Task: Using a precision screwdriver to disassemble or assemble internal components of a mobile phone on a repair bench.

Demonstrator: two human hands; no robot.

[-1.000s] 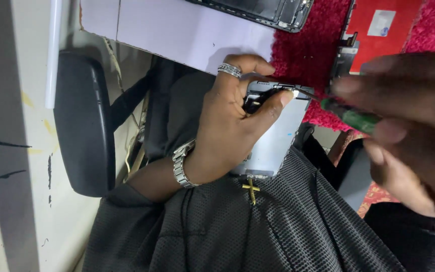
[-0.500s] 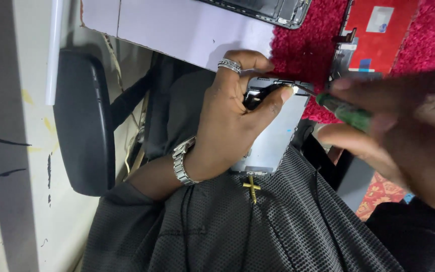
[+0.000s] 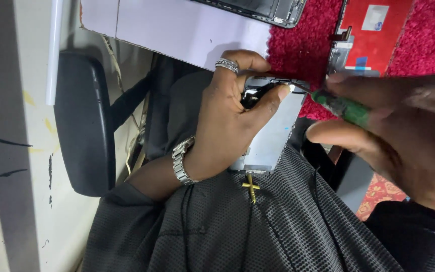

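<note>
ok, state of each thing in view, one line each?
left hand: gripping the phone
phone: held, opened up, insides showing
right hand: pinching the screwdriver
screwdriver: tip at the phone's top edge
red part: lying flat on the red mat
second phone: on the table, open

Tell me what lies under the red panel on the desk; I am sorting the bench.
The red panel lies on a crimson fluffy mat. What the mat covers cannot be seen.
</note>
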